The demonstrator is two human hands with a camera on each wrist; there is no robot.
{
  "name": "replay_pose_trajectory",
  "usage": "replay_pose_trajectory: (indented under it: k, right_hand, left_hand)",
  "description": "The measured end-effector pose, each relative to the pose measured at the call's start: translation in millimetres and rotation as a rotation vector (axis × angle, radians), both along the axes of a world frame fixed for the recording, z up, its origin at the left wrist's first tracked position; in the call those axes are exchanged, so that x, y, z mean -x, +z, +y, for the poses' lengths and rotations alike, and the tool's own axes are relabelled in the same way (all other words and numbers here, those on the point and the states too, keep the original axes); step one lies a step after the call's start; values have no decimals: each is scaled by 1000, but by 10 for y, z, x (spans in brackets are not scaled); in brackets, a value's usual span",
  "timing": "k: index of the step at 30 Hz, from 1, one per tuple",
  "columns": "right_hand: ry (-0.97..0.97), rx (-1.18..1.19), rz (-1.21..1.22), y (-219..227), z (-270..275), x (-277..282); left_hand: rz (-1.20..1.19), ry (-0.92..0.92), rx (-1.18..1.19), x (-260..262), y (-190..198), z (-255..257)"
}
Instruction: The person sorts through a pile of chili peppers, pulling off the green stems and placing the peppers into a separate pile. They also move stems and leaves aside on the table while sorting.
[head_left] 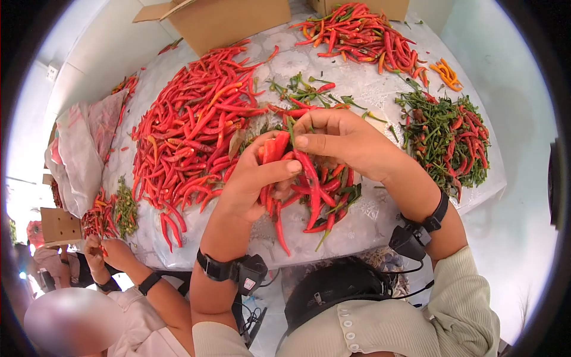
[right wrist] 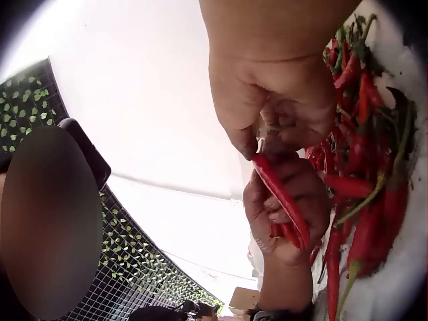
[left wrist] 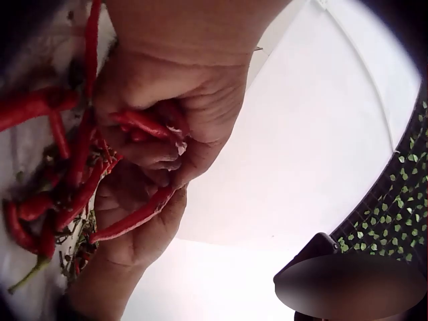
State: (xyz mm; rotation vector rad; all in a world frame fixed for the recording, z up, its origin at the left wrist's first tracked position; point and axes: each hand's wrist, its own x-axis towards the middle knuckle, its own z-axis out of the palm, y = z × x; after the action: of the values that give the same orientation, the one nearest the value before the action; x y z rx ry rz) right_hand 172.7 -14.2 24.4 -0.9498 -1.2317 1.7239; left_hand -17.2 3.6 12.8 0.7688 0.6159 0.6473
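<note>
While my left hand (head_left: pixel 253 184) clutches a bundle of red chillies (head_left: pixel 275 156) over the table (head_left: pixel 369 223), my right hand (head_left: pixel 339 143) pinches the stem end of one chilli (head_left: pixel 310 178), its long axis hanging down between both hands, which touch.

A produce sorting room, worked by hand. The desk (head_left: pixel 380 220) under a lace-patterned cover carries big heaps of red chillies (head_left: pixel 190 125), a heap of green stems (head_left: pixel 443 137) and cardboard boxes (head_left: pixel 229 21). A second person (head_left: pixel 119 268) sits alongside with another small pile (head_left: pixel 110 214). White walls surround.
</note>
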Motion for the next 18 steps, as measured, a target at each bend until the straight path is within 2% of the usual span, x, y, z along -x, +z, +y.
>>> replay_pose_trajectory:
  k: [6, 9, 12, 18]
  right_hand:
    - [-28, 26, 61, -62, 16, -20]
    - [-47, 2, 83, -89, 28, -32]
    - [-56, -13, 76, -93, 22, -20]
    - [-96, 3, 92, -90, 19, -10]
  left_hand:
    - [19, 34, 2, 14, 20, 11]
    - [17, 130, -36, -41, 27, -2]
    - [-48, 112, -38, -67, 63, -34]
    - [-15, 46, -50, -31, 25, -5]
